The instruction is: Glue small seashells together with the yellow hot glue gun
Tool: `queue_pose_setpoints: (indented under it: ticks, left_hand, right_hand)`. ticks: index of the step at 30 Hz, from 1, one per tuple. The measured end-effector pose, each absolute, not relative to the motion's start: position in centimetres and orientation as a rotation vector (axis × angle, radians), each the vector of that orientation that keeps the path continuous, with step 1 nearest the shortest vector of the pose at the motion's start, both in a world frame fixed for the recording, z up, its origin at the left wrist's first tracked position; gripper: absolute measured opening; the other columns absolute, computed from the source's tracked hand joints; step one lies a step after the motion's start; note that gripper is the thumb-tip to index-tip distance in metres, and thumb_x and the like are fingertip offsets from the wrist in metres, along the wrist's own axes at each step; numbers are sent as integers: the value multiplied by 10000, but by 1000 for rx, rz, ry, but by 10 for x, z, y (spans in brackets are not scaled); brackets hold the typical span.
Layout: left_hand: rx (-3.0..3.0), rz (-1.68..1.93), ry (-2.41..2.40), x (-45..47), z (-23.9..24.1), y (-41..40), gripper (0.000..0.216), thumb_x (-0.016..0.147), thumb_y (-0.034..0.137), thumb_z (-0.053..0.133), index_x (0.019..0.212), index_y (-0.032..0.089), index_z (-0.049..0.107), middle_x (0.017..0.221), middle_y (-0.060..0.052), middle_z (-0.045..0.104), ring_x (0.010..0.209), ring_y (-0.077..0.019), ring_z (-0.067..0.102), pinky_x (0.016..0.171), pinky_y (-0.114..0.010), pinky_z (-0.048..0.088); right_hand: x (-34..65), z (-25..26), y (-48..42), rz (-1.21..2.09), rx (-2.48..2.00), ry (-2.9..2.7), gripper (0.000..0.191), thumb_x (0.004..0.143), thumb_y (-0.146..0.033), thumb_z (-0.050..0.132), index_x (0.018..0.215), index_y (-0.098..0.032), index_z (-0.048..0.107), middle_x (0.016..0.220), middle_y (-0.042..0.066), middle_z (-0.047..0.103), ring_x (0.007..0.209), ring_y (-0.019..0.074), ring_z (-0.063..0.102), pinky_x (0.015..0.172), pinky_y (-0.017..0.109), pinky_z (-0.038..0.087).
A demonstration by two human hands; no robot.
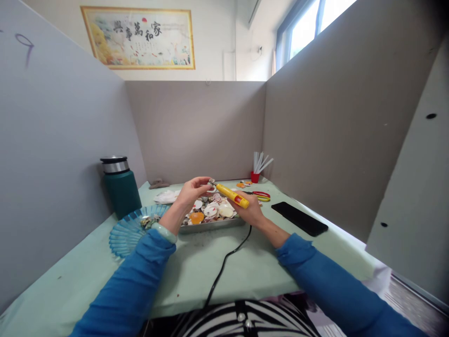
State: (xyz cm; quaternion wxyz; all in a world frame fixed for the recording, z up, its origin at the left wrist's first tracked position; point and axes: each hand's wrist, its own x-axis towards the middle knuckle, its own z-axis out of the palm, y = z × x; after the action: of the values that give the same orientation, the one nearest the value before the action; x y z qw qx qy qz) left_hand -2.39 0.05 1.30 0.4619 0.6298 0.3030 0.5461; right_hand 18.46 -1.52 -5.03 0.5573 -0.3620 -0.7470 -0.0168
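Note:
My right hand (249, 209) is wrapped round a yellow hot glue gun (233, 194) with a black cord running down over the table edge. The gun's nozzle points up and left, close to a small shell (211, 182) pinched in the fingertips of my left hand (192, 193). Whether the nozzle touches the shell I cannot tell. Below both hands sits a metal tray (210, 226) heaped with mixed shells, among them an orange scallop shell (196, 217). Beside my left wrist stands a blue fluted glass dish (121, 238) with several small shells in it.
A green bottle (121, 189) stands at the left. At the back right are a red cup (255, 177) of glue sticks, scissors (261, 195) with red and yellow handles, and orange shells (242, 184). A black phone (299, 218) lies at the right. Grey partitions (196, 126) enclose the table.

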Motion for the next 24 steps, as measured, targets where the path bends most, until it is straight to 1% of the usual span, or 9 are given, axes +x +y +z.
queue_pose_setpoints:
  ticks: [4, 11, 14, 16, 19, 22, 24]
  left_hand:
    - [1557, 1343, 747, -23, 12, 1, 377, 608, 236, 769, 939, 127, 624, 935, -71, 661, 785, -160, 647, 735, -329, 531]
    - [1494, 1361, 684, -18, 11, -3, 385, 598, 188, 771, 924, 133, 573, 868, -47, 666, 763, -154, 650, 734, -330, 521]
    - [1454, 1369, 646, -16, 10, -3, 426, 586, 182, 783, 962, 129, 589, 867, -50, 673, 754, -160, 656, 740, -336, 517]
    - [1423, 1360, 630, -15, 11, -4, 437, 577, 185, 794, 968, 116, 611, 850, -62, 682, 743, -163, 659, 751, -338, 511]
    - [1375, 1352, 605, -12, 13, -7, 412, 569, 194, 804, 936, 102, 640, 839, -72, 692, 747, -171, 669, 774, -334, 503]
    - [1338, 1367, 596, -10, 15, -11, 390, 573, 199, 806, 920, 108, 653, 845, -67, 696, 760, -177, 676, 790, -331, 499]
    - [1330, 1376, 592, -10, 14, -12, 373, 582, 200, 803, 914, 114, 656, 836, -59, 696, 749, -170, 675, 794, -330, 500]
  right_hand:
    - [183, -47, -19, -14, -851, -1765, 192, 825, -366, 550, 796, -190, 622, 659, 4, 614, 563, 122, 520, 557, 229, 397]
    - [180, -53, -11, 179, -859, -1678, 268, 797, -441, 585, 819, -180, 640, 641, 2, 588, 563, 130, 504, 534, 247, 414]
    - [180, -53, -9, 303, -882, -1625, 308, 756, -473, 617, 760, -166, 640, 633, 8, 582, 567, 133, 509, 521, 251, 418]
    - [180, -51, -10, 380, -888, -1595, 320, 738, -478, 630, 753, -158, 645, 617, 4, 572, 553, 126, 501, 504, 245, 411]
    - [179, -47, -12, 460, -870, -1546, 311, 730, -465, 636, 778, -159, 654, 603, -5, 560, 533, 115, 483, 488, 237, 398]
    - [179, -45, -13, 502, -859, -1520, 300, 717, -462, 648, 738, -162, 643, 590, -9, 546, 529, 111, 470, 489, 237, 393]
    - [180, -45, -13, 537, -849, -1526, 309, 712, -466, 654, 747, -158, 645, 598, -8, 550, 535, 111, 471, 494, 238, 391]
